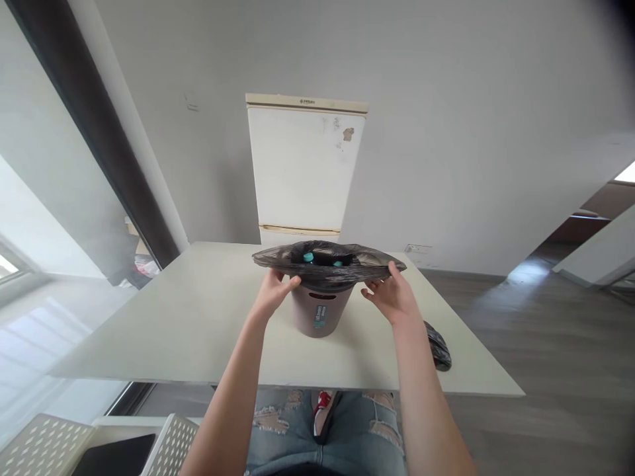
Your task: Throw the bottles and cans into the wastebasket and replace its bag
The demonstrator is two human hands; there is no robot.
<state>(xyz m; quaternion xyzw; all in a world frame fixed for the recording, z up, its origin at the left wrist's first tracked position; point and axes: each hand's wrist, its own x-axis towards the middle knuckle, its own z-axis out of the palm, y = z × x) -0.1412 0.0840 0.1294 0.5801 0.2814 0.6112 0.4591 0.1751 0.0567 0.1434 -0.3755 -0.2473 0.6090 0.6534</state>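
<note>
A mauve trash bin (303,311) stands upright on the white table, with a label and a dark handle slot on its front. A thin black garbage bag (325,276) is over its mouth, its edge spread wide to both sides. My left hand (272,292) grips the bag's near left edge, thumb in front. At the right end of the bag, my right hand (395,296) pinches the edge between thumb and fingers. Two small teal pieces (308,256) show inside the opening; what they belong to is hidden.
On the right of the white table (198,317) lies a bundle of black plastic (438,347). A white fridge (305,165) stands behind, against the grey wall. A perforated pale basket (171,446) with a dark flat object is at lower left.
</note>
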